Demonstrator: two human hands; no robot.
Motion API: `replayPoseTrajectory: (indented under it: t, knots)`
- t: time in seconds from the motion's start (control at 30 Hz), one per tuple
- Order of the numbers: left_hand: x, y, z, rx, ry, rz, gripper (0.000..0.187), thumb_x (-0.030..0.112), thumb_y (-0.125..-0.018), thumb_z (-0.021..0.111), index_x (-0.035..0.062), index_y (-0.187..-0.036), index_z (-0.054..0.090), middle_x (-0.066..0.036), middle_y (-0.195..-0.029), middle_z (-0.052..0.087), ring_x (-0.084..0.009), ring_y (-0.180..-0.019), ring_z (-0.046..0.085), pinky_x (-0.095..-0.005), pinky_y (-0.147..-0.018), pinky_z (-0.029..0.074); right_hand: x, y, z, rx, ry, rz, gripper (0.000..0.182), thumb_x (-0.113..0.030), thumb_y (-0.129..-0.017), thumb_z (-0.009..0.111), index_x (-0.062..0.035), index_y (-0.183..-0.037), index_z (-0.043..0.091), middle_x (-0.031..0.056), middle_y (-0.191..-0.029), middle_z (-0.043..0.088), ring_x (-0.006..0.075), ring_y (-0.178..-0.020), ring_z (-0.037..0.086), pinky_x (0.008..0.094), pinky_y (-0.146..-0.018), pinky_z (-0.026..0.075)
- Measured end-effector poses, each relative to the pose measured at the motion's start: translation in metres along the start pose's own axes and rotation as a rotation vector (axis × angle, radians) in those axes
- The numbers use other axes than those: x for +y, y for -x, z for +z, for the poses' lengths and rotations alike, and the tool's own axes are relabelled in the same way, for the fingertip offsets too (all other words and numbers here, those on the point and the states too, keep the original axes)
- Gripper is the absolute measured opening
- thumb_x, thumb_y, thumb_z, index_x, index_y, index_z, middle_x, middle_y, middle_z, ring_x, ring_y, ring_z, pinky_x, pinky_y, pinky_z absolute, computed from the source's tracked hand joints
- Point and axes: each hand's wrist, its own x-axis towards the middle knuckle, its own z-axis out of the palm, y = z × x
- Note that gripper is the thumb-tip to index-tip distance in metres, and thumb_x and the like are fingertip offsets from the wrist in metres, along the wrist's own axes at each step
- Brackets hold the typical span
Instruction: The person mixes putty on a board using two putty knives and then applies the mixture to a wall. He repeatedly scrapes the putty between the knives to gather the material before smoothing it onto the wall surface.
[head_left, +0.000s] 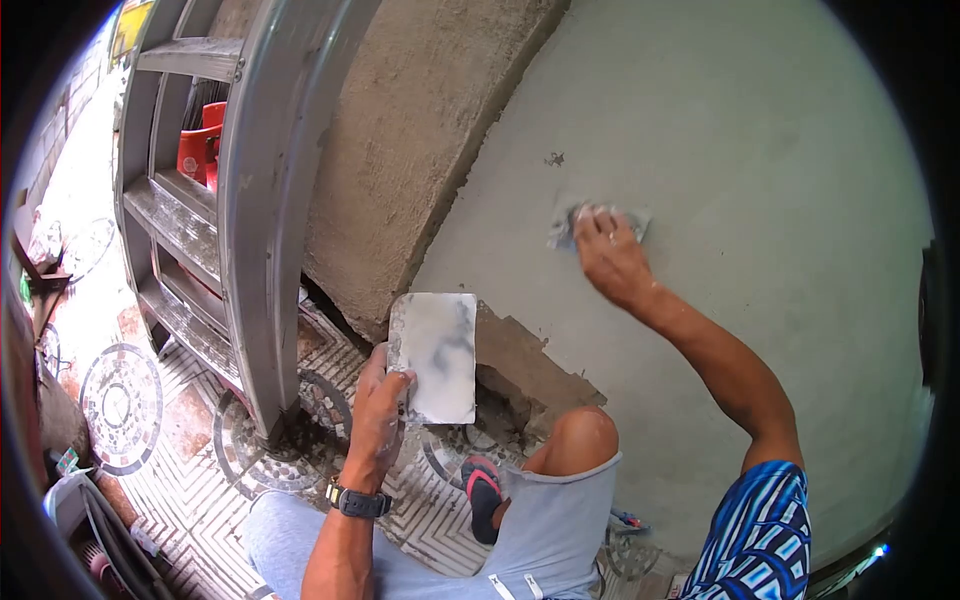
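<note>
My left hand [378,410] is closed on the edge of a flat white rectangular board [435,365], thumb on top. Grey smears mark its upper right, and its left edge is crusted. My right hand [612,255] is closed on a flat, grey-smeared rectangular plastering trowel [637,222], pressed to the grey plastered wall [760,180]. The fingers cover much of this tool, so its handle is hidden. Just above the tool, a small rough patch [554,159] shows in the coat. Bare, darker wall [525,360] lies below the coat's ragged lower edge.
A metal stepladder [262,200] stands at the left, with a red container [200,145] behind its rungs. A rough concrete slab edge [415,130] slopes beside the wall. My knee [583,443] and a sandalled foot [483,495] are above the patterned tile floor [190,400].
</note>
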Motion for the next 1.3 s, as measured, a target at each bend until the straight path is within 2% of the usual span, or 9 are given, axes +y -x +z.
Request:
replayPoseTrajectory:
  t: [0.37, 0.6, 0.73, 0.8, 0.9, 1.0, 1.1, 1.2, 1.3]
  knots:
    - [0.006, 0.002, 0.017, 0.064, -0.039, -0.013, 0.044, 0.024, -0.098, 0.054, -0.0058, -0.13, 0.047, -0.01, -0.121, 0.057, -0.0135, -0.109, 0.054, -0.0264, -0.094, 0.042, 0.141, -0.102, 0.001, 0.122, 0.349, 0.47, 0.03, -0.012, -0.082, 0.059, 0.002, -0.109, 0.062, 0.0112, -0.103, 0.06, 0.0247, -0.094, 0.058, 0.0366, -0.078, 0.047]
    - [0.012, 0.002, 0.021, 0.084, -0.003, 0.004, 0.041, 0.023, -0.099, 0.052, -0.0047, -0.129, 0.047, -0.01, -0.121, 0.058, -0.0135, -0.107, 0.055, -0.0266, -0.094, 0.043, 0.032, -0.101, 0.045, 0.061, 0.29, 0.355, 0.031, -0.013, -0.083, 0.057, 0.0066, -0.106, 0.065, 0.0189, -0.112, 0.056, 0.0321, -0.104, 0.051, 0.0456, -0.092, 0.043]
    - [0.015, 0.007, 0.015, 0.082, 0.017, 0.0, 0.039, 0.024, -0.1, 0.051, -0.0038, -0.128, 0.048, -0.009, -0.118, 0.059, -0.0127, -0.103, 0.056, -0.0261, -0.091, 0.045, -0.052, -0.064, 0.049, -0.044, -0.023, 0.086, 0.038, -0.012, -0.083, 0.054, 0.0117, -0.112, 0.063, 0.0226, -0.116, 0.053, 0.0353, -0.111, 0.048, 0.0481, -0.1, 0.038]
    - [0.016, 0.007, 0.012, 0.083, 0.024, -0.008, 0.037, 0.024, -0.101, 0.05, -0.0028, -0.126, 0.05, -0.008, -0.115, 0.06, -0.0121, -0.099, 0.057, -0.0259, -0.087, 0.046, -0.075, -0.045, 0.044, 0.016, -0.076, -0.004, 0.036, -0.014, -0.082, 0.056, 0.0113, -0.106, 0.063, 0.021, -0.111, 0.055, 0.0343, -0.106, 0.05, 0.0461, -0.095, 0.04]
    - [0.014, 0.006, 0.001, 0.126, 0.01, -0.018, 0.036, 0.024, -0.101, 0.049, -0.0015, -0.125, 0.051, -0.008, -0.112, 0.061, -0.0131, -0.096, 0.06, -0.027, -0.083, 0.049, -0.095, -0.031, 0.023, -0.267, -0.516, 0.043, 0.03, -0.01, -0.081, 0.055, 0.0085, -0.103, 0.063, 0.0195, -0.107, 0.057, 0.0311, -0.101, 0.053, 0.0432, -0.087, 0.044]
    - [0.006, 0.005, -0.013, 0.174, 0.079, -0.03, 0.04, 0.024, -0.1, 0.051, -0.0016, -0.131, 0.048, -0.008, -0.114, 0.062, -0.0162, -0.098, 0.063, -0.029, -0.082, 0.053, -0.087, -0.023, -0.002, -0.203, -1.164, 0.228, 0.024, -0.012, -0.087, 0.052, 0.0052, -0.102, 0.061, 0.0105, -0.094, 0.058, 0.0196, -0.086, 0.055, 0.0358, -0.075, 0.044]
    - [0.002, 0.002, -0.016, 0.245, 0.156, -0.051, 0.038, 0.019, -0.099, 0.049, -0.0019, -0.131, 0.047, -0.009, -0.116, 0.062, -0.0173, -0.096, 0.065, -0.0303, -0.08, 0.055, -0.06, -0.026, -0.069, -0.652, -1.91, 0.821, 0.025, -0.018, -0.094, 0.052, 0.0021, -0.107, 0.061, 0.0025, -0.087, 0.056, 0.0087, -0.078, 0.05, 0.027, -0.071, 0.042]
    - [0.003, 0.0, -0.013, 0.314, 0.215, -0.129, 0.035, 0.016, -0.099, 0.048, -0.0025, -0.128, 0.049, -0.01, -0.114, 0.063, -0.0186, -0.094, 0.066, -0.0324, -0.079, 0.056, -0.077, -0.018, -0.093, -0.208, -2.337, 1.004, 0.026, -0.023, -0.097, 0.056, 0.0, -0.109, 0.062, -0.0022, -0.082, 0.054, 0.0046, -0.074, 0.046, 0.0222, -0.068, 0.039]
    - [-0.006, -0.006, -0.018, 0.276, 0.273, -0.156, 0.028, 0.015, -0.099, 0.047, -0.0022, -0.121, 0.053, -0.012, -0.109, 0.065, -0.0205, -0.091, 0.067, -0.033, -0.079, 0.057, -0.086, -0.014, -0.111, -0.185, -2.036, 0.92, 0.028, -0.019, -0.098, 0.055, -0.0001, -0.117, 0.06, -0.0022, -0.086, 0.057, 0.0055, -0.074, 0.046, 0.0242, -0.066, 0.042]
